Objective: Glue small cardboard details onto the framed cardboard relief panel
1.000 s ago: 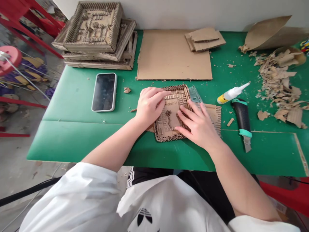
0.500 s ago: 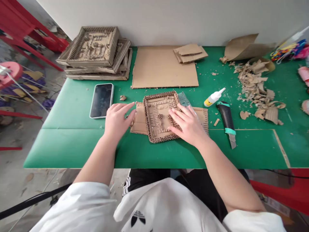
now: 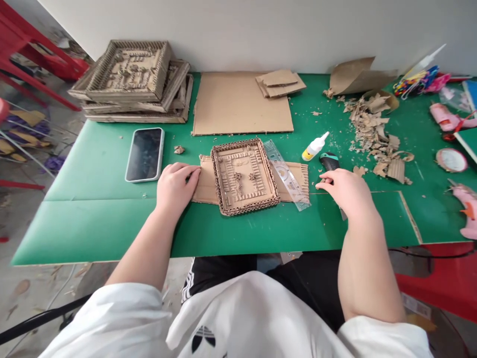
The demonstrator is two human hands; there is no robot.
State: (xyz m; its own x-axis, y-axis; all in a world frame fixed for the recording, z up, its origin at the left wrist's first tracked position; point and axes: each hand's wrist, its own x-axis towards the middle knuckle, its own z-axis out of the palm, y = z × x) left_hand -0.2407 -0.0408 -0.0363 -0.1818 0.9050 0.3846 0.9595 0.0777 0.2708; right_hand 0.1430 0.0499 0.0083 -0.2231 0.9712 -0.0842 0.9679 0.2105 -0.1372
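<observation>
A square corrugated cardboard tray [image 3: 246,209] with raised cardboard details inside lies on a flat cardboard piece [image 3: 205,186]. At that piece's left edge, my left hand [image 3: 177,186] is closed, fingertips together against the cardboard. Whatever is between them is hidden. My right hand [image 3: 346,191] is closed in a pinch over the utility knife [image 3: 330,160], covering most of its handle. I cannot make out anything in the pinch. A clear ruler [image 3: 288,179] slants along the tray's right side. Behind the right hand lies a white glue bottle [image 3: 316,146].
Left are a phone [image 3: 144,155] and stacked cardboard trays [image 3: 128,89]. A cardboard sheet [image 3: 238,114] with smaller pieces [image 3: 281,82] lies at the back. Right are torn scraps [image 3: 372,129], a tape roll [image 3: 451,160] and pink glue guns [image 3: 443,118].
My right hand has left the tray and moved right, over the knife, closing into a pinch. My left fingers have closed at the cardboard's edge. The view has shifted slightly right.
</observation>
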